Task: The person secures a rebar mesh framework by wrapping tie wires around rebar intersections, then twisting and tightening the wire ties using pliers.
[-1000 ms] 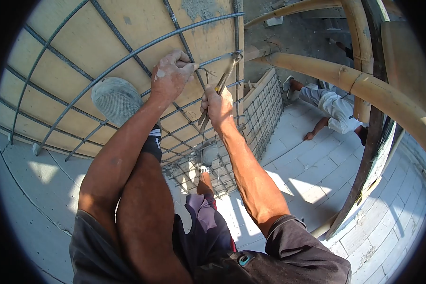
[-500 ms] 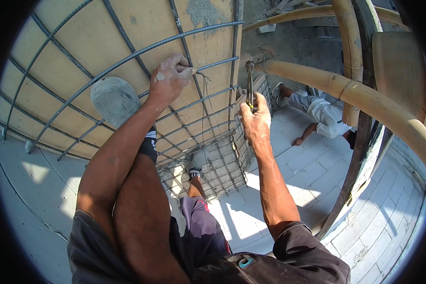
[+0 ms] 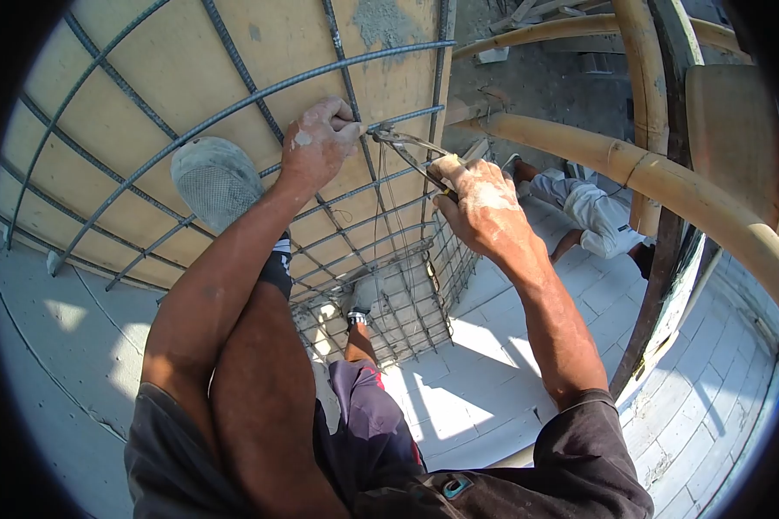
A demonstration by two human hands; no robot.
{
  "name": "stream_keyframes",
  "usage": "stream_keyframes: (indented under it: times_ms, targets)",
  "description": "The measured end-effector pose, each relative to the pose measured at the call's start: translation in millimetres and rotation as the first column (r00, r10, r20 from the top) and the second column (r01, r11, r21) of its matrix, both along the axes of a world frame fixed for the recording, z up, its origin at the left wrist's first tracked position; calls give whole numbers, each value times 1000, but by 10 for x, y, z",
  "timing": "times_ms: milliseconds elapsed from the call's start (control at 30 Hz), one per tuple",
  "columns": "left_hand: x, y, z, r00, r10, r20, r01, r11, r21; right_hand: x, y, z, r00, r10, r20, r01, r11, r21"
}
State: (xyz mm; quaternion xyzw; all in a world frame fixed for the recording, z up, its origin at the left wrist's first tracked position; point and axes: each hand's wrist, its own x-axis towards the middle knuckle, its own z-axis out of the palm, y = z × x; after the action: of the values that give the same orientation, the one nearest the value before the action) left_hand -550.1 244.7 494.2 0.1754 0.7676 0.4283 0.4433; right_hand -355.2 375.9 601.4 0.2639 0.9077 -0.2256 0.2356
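Observation:
My left hand [image 3: 318, 145] is closed at a crossing of the rebar grid [image 3: 260, 93], its fingertips pinched; whatever they hold is too small to name. The pliers [image 3: 411, 151] are in my right hand [image 3: 483, 199], with their handles spread and their jaws at that same crossing, just right of my left fingertips. Thin tie wires [image 3: 381, 208] hang down from the crossing. Behind the bars lies a plywood panel [image 3: 190, 52].
My shoe [image 3: 216, 182] rests on the grid at the left. Bamboo poles [image 3: 597, 156] cross at the right. Beyond them a co-worker [image 3: 606, 221] in light clothes bends over the block floor [image 3: 485, 381]. A mesh cage [image 3: 398, 303] stands below.
My right hand swung out to the right with the pliers, then came back and turned, bringing the jaws to the crossing. My left hand has stayed near the same crossing.

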Motion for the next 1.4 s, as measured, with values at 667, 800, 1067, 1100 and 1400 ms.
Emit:
stream_keyframes:
  times_ms: [667,800,1067,1100,1400]
  targets:
    - [-13,24,-6,1000,-21,-13,21,999,-26,-215,319,-91,968,199,153,-223,962,160]
    - [1,23,-4,1000,-14,1,14,1000,-25,-116,542,-303,984,135,120,-142,988,54]
    - [-38,25,-22,999,-27,-21,26,999,-39,-114,632,-359,976,167,138,-184,975,122]
    - [-33,37,-15,1000,-20,-12,19,999,-37,-69,594,-352,979,180,97,-196,960,200]
    - [-1,47,25,996,-14,-88,9,998,-56,51,113,-285,874,-301,381,433,838,-332]
